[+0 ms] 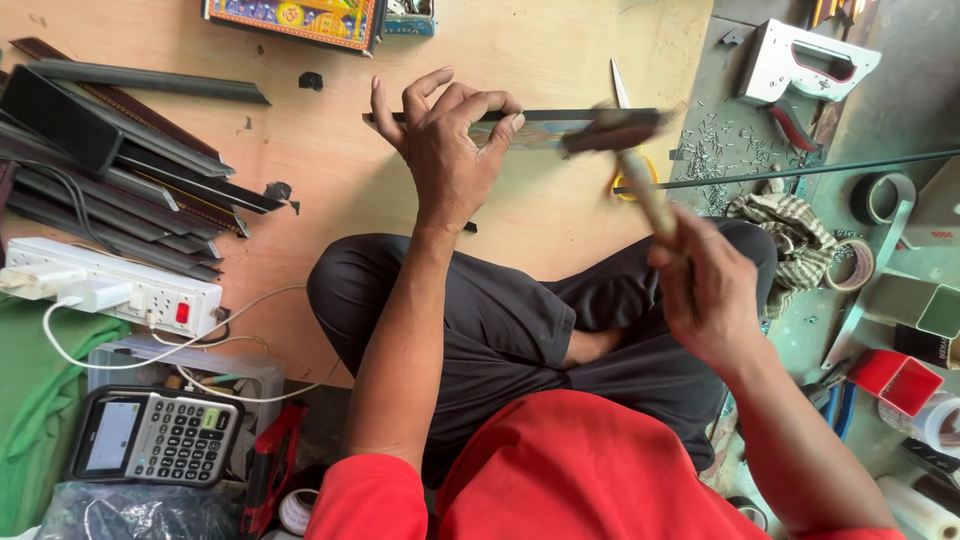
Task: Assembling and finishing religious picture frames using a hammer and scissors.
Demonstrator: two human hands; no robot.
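Far left: a calculator (155, 437) beside a white power strip (110, 285) with plugs and a cable, and above them a stack of dark frame mouldings (120, 170) on the plywood board (330, 190). A framed colourful picture (295, 18) lies at the board's top edge.

Centre: the left hand (450, 150) is closed on a long dark strip (545, 117), thumb on the near side and fingers curled over the top, pressing it edge-up against the board. The strip runs left to right, from the hand to the hammer's head.

Right of centre: the right hand (710, 290) is wrapped tight around the wooden handle of a hammer (630, 150); its blurred head is at the strip's right end. Whether it touches cannot be told.

Right: a grey staple gun (805, 62), scattered staples (715, 150), a checked cloth (790, 225), a tape roll (882, 195) and a red box (897, 380) lie on the grey floor.
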